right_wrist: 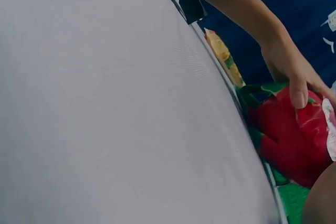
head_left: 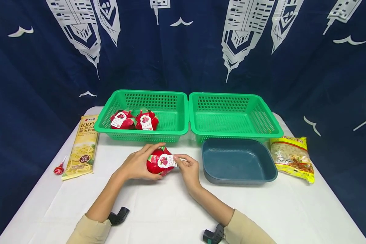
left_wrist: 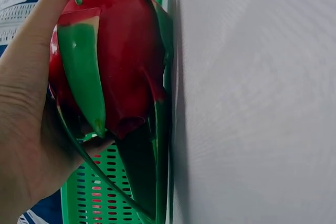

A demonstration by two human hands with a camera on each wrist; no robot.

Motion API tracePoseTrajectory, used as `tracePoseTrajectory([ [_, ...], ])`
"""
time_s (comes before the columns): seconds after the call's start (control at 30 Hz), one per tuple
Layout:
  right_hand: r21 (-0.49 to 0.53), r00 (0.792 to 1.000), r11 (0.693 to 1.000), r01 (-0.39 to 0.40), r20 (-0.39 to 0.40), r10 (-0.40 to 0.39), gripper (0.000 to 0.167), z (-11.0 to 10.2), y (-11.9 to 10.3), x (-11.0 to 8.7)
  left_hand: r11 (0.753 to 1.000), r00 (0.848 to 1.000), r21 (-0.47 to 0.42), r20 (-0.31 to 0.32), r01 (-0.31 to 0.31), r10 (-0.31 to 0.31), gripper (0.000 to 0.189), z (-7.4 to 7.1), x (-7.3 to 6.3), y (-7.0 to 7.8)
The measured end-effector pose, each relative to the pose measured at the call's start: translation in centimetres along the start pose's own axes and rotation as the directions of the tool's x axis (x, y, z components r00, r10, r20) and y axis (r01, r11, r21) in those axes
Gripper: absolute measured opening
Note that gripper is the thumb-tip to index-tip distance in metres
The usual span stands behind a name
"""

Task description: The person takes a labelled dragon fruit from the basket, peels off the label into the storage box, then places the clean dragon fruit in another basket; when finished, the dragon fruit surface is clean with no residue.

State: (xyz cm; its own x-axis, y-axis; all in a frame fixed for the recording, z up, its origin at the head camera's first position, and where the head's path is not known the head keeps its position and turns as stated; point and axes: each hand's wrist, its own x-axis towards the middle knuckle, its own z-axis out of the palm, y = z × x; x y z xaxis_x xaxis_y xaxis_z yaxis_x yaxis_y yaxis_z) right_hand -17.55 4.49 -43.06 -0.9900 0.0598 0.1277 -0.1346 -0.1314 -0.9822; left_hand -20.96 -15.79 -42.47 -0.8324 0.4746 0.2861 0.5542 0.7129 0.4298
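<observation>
Shows a red dragon fruit [head_left: 152,166] at the white table [head_left: 158,210], before the left green basket [head_left: 167,132], gripped round its side by the widely curved left hand [head_left: 140,165] and pinched at its white tag [head_left: 164,161] between thumb and finger of the right hand [head_left: 189,170]. Includes, side by side within that basket, two more tagged dragon fruits [head_left: 129,123], and next to it a right green basket [head_left: 219,120], with a dark blue tub [head_left: 238,161] close in front. Ends outward at a noodle packet [head_left: 81,149] and lollipop [head_left: 59,170] leftward, a yellow bag [head_left: 292,156] rightward.
</observation>
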Motion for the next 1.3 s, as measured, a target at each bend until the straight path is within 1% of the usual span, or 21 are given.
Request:
tracePoseTrajectory([
  [0.1,-0.03,1.0,0.999,0.021,0.013,-0.021,0.018,-0.3,-1.0,-0.5,1.0,1.0,-0.001,0.016,0.01,-0.01,0.103,0.1,0.2,0.0],
  [0.13,-0.032,0.999,0.998,0.045,0.027,-0.044,0.018,-0.5,-1.6,-0.7,1.0,1.0,-0.003,0.023,0.015,-0.015,0.103,0.1,0.3,0.0],
  [0.17,-0.02,0.995,0.995,0.097,0.041,-0.096,0.017,-0.9,-2.2,-0.9,1.0,0.999,-0.007,0.03,0.022,-0.021,0.103,0.1,0.3,0.0],
  [0.23,0.007,0.973,0.975,0.221,0.068,-0.221,0.015,-1.9,-3.9,-0.9,0.999,0.999,-0.019,0.039,0.039,-0.038,0.103,0.0,0.5,-0.1],
  [0.3,0.008,0.939,0.944,0.33,0.1,-0.329,0.012,-3.8,-6.2,-0.5,0.998,0.998,-0.038,0.045,0.055,-0.053,0.103,-0.2,0.6,-0.2],
  [0.33,-0.01,0.922,0.928,0.372,0.118,-0.369,0.011,-5.1,-7.3,0.1,0.997,0.997,-0.046,0.046,0.062,-0.06,0.103,-0.3,0.6,-0.3],
  [0.37,-0.047,0.912,0.917,0.397,0.131,-0.388,0.011,-6.6,-8.4,0.7,0.996,0.997,-0.05,0.047,0.069,-0.066,0.103,-0.5,0.6,-0.3],
  [0.4,-0.11,0.917,0.916,0.387,0.153,-0.369,0.011,-8.1,-9.4,1.4,0.996,0.996,-0.054,0.049,0.073,-0.07,0.102,-0.6,0.7,-0.4],
  [0.47,-0.268,0.937,0.905,0.33,0.212,-0.278,0.013,-11.2,-10.7,2.8,0.995,0.996,-0.059,0.057,0.076,-0.073,0.102,-0.8,0.6,-0.5],
  [0.5,-0.345,0.946,0.892,0.292,0.24,-0.217,0.015,-12.7,-10.9,3.6,0.995,0.995,-0.062,0.06,0.078,-0.074,0.102,-0.9,0.6,-0.5],
  [0.57,-0.489,0.953,0.843,0.226,0.289,-0.088,0.018,-15.2,-10.4,5.1,0.995,0.995,-0.064,0.06,0.082,-0.078,0.102,-1.0,0.5,-0.6],
  [0.63,-0.584,0.937,0.787,0.201,0.349,0.02,0.02,-17.0,-9.1,6.5,0.994,0.995,-0.067,0.059,0.088,-0.084,0.103,-1.1,0.4,-0.7],
  [0.73,-0.65,0.893,0.729,0.215,0.433,0.122,0.02,-18.1,-6.7,7.9,0.993,0.994,-0.074,0.062,0.097,-0.092,0.103,-1.1,0.3,-0.7],
  [0.8,-0.668,0.868,0.703,0.242,0.473,0.151,0.019,-18.2,-5.3,8.4,0.992,0.993,-0.079,0.068,0.1,-0.095,0.103,-1.0,0.3,-0.7],
  [0.83,-0.679,0.862,0.688,0.257,0.483,0.155,0.019,-18.1,-4.7,8.6,0.992,0.993,-0.081,0.069,0.1,-0.095,0.103,-0.9,0.3,-0.7],
  [0.9,-0.7,0.858,0.654,0.285,0.491,0.151,0.017,-18.0,-3.8,8.8,0.992,0.994,-0.082,0.068,0.096,-0.09,0.102,-0.8,0.3,-0.6],
  [0.97,-0.725,0.857,0.612,0.316,0.495,0.144,0.016,-17.9,-3.1,8.9,0.993,0.994,-0.083,0.065,0.089,-0.084,0.102,-0.6,0.4,-0.5],
  [1.07,-0.753,0.842,0.552,0.358,0.516,0.158,0.018,-18.0,-2.5,8.6,0.993,0.995,-0.083,0.062,0.081,-0.076,0.102,-0.4,0.4,-0.4],
  [1.17,-0.768,0.813,0.491,0.412,0.553,0.183,0.031,-18.2,-2.5,8.1,0.993,0.995,-0.086,0.064,0.08,-0.074,0.102,-0.3,0.2,-0.3],
  [1.23,-0.784,0.807,0.441,0.437,0.558,0.194,0.044,-18.3,-2.6,7.6,0.993,0.995,-0.085,0.064,0.083,-0.078,0.102,-0.3,0.1,-0.2],
  [1.3,-0.801,0.811,0.376,0.466,0.556,0.18,0.057,-18.3,-2.7,7.2,0.993,0.995,-0.084,0.06,0.088,-0.083,0.103,-0.3,0.0,-0.2],
])
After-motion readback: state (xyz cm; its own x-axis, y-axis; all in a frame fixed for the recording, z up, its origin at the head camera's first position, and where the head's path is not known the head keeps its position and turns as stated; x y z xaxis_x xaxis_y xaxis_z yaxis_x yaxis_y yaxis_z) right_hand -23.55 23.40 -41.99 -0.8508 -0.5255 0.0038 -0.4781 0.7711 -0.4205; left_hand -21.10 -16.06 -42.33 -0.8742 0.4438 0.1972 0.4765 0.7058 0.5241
